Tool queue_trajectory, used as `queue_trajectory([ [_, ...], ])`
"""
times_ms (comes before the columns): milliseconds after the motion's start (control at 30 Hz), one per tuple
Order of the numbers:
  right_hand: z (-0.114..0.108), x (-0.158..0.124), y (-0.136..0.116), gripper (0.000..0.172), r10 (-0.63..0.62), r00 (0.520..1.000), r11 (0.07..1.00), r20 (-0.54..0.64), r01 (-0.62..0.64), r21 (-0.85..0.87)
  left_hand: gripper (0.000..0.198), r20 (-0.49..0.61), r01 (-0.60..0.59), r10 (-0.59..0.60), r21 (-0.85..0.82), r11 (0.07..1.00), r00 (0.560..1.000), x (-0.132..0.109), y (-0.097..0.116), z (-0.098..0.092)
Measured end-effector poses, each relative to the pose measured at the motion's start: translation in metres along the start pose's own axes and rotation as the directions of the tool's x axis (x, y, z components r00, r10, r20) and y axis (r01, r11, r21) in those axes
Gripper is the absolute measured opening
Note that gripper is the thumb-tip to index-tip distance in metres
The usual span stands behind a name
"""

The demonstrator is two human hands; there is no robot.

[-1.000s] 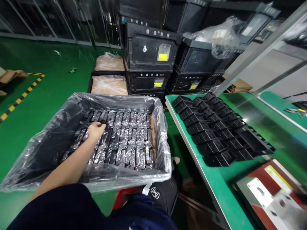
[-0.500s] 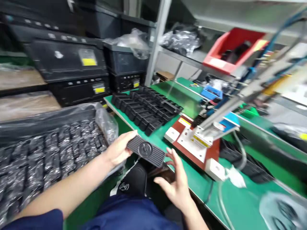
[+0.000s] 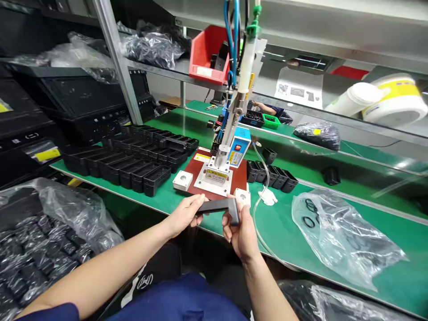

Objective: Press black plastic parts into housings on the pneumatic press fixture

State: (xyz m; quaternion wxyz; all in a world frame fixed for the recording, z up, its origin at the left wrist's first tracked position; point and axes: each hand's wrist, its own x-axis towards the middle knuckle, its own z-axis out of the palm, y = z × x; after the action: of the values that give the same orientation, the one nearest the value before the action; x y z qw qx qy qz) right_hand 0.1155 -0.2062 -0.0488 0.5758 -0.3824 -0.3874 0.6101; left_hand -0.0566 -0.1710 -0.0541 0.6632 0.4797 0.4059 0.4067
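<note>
Between both hands is a black plastic housing (image 3: 217, 206), held over the front edge of the bench and seen nearly edge-on. My left hand (image 3: 185, 214) pinches its left end, thumb on top. Around its bent right end, my right hand (image 3: 241, 229) is closed. Just behind the hands stands a small press (image 3: 214, 178) on a red-brown base, with a white button box (image 3: 182, 180) on its left and another (image 3: 243, 196) on its right. Rows of open black housings (image 3: 133, 160) stand on the bench to the left of the press.
A crate with plastic-wrapped black parts (image 3: 36, 249) is at the lower left. On the right, a clear bag with black rings (image 3: 334, 227) lies on the green bench. Smaller black parts (image 3: 270, 174) stand right of the press. A red bin (image 3: 209, 53) sits on the shelf above.
The view has swung right toward the press. The housing has turned from its ribbed face to edge-on. My right hand, open beside it before, has closed on its right end.
</note>
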Motion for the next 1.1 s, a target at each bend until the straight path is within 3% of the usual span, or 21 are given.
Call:
queue_trajectory([
  [67, -0.002, -0.001, -0.006, 0.069, 0.039, 0.997, 0.995, 0.068, -0.045, 0.088, 0.048, 0.047, 0.232, -0.228, -0.271, 0.934, 0.973, 0.000, -0.009, 0.009],
  [167, -0.003, -0.002, -0.011, 0.071, 0.044, 0.990, 0.986, 0.137, -0.065, 0.154, 0.049, 0.202, 0.476, -0.441, -0.535, 0.698, 0.874, -0.003, -0.021, 0.017],
  [300, -0.002, 0.000, -0.008, 0.067, 0.056, 0.986, 0.980, 0.159, -0.084, 0.179, 0.049, 0.356, 0.574, -0.470, -0.655, 0.491, 0.808, -0.012, -0.025, 0.022],
  [433, -0.004, 0.006, -0.003, 0.054, 0.082, 0.990, 0.984, 0.112, -0.098, 0.145, 0.057, 0.458, 0.606, -0.418, -0.712, 0.356, 0.784, -0.028, -0.020, 0.024],
  [633, -0.009, 0.014, 0.008, 0.043, 0.144, 0.988, 0.970, 0.047, -0.151, 0.189, 0.064, 0.497, 0.619, -0.382, -0.706, 0.345, 0.779, -0.045, -0.010, 0.021],
  [800, -0.011, 0.013, 0.010, 0.043, 0.144, 0.989, 0.971, 0.025, -0.146, 0.188, 0.062, 0.506, 0.636, -0.399, -0.694, 0.338, 0.764, -0.046, -0.014, 0.018],
  [1100, -0.008, 0.011, 0.010, 0.043, 0.128, 0.991, 0.985, 0.035, -0.131, 0.111, 0.061, 0.496, 0.638, -0.403, -0.632, 0.440, 0.769, -0.044, -0.028, 0.006],
])
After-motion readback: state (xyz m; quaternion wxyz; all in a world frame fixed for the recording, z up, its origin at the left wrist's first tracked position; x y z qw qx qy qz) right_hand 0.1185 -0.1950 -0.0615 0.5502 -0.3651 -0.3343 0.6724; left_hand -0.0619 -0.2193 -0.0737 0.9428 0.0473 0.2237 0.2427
